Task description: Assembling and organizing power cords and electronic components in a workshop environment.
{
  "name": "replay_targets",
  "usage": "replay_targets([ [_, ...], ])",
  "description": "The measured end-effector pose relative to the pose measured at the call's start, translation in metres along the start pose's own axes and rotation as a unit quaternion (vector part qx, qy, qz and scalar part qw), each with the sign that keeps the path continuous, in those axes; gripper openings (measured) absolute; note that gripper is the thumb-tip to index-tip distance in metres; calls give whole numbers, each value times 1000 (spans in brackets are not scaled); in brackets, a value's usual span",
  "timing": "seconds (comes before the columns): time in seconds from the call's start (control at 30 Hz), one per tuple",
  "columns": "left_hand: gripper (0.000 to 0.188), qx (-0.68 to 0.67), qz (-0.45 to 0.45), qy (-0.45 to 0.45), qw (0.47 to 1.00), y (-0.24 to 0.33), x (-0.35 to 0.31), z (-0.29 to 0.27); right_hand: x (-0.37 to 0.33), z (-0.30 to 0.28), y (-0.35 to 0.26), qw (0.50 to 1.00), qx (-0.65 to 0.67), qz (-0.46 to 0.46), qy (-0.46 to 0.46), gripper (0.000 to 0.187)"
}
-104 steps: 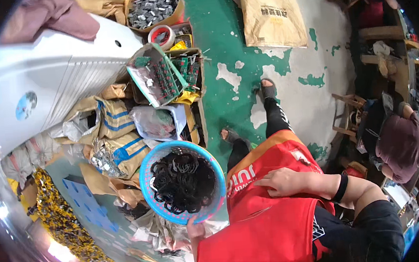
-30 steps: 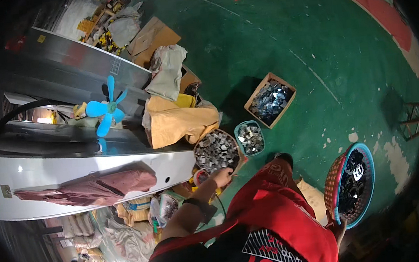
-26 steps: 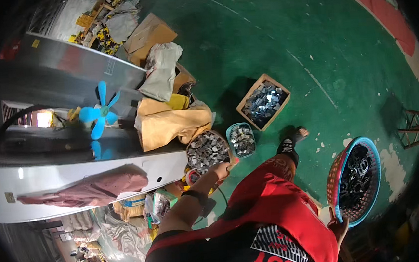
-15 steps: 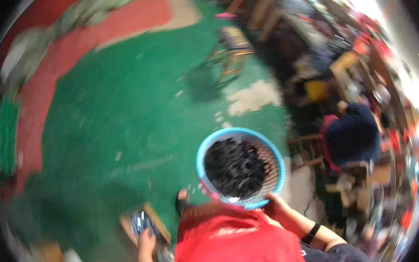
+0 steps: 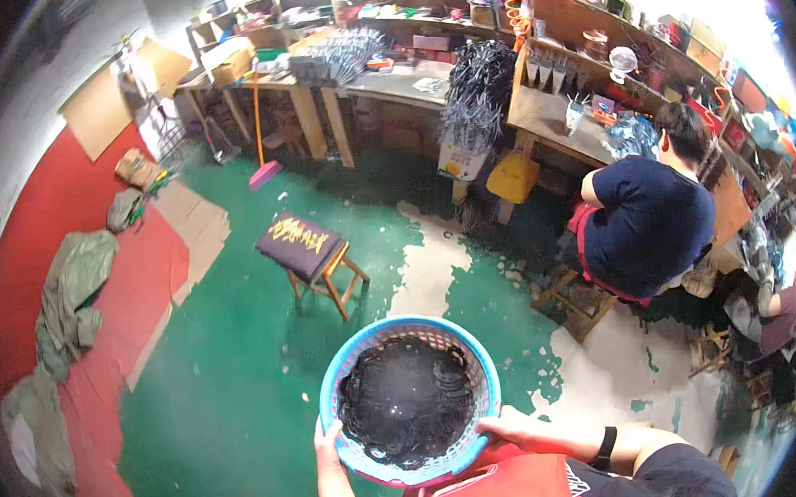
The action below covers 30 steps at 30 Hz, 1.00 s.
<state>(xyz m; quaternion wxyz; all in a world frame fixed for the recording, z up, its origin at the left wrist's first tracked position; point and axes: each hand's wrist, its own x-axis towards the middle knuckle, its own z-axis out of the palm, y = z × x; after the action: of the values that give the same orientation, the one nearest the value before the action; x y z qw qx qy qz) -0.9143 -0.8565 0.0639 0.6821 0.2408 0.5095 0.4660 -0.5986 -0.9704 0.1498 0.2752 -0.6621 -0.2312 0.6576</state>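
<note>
A light-blue plastic basket (image 5: pixel 489 369) with mesh sides is held in front of my red apron. Inside it lies a heap of black, curled, ring-like pieces (image 5: pixel 405 402), whose exact kind I cannot make out. My left hand (image 5: pixel 328 446) is closed on the basket's left rim. On the right side, my right hand (image 5: pixel 506 427) grips the rim near my body. The undersides of the fingers are partly hidden by the basket.
A wooden stool (image 5: pixel 326 287) with a dark cushion (image 5: pixel 300 245) stands ahead on the worn green floor. Workbenches (image 5: pixel 399 84) line the back and right. A seated person (image 5: pixel 644 220) is at the right bench, another farther right. A broom (image 5: pixel 264 174) stands at the back left.
My left hand, earlier low at the left beside a small dark shiny object, now holds the basket's rim. My view has turned toward the benches, and the basket sits lower and further left in it.
</note>
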Motion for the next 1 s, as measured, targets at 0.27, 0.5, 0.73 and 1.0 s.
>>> replay_targets([
  [0.27, 76, -24, 15, 16, 999, 100, 183, 96, 154, -65, -216, 977, -204, -24, -49, 35],
  [0.5, 74, -23, 67, -25, 997, 209, 399, 202, 281, -94, -364, 946, -187, -191, 184, 65],
  [0.73, 64, 157, 3, -145, 977, 296, 586, 336, 388, -179, -487, 941, -30, -270, 200, 70],
  [1.0, 57, 206, -105, -200, 952, 349, 744, 531, 521, -329, -642, 813, -41, -498, 299, 44],
])
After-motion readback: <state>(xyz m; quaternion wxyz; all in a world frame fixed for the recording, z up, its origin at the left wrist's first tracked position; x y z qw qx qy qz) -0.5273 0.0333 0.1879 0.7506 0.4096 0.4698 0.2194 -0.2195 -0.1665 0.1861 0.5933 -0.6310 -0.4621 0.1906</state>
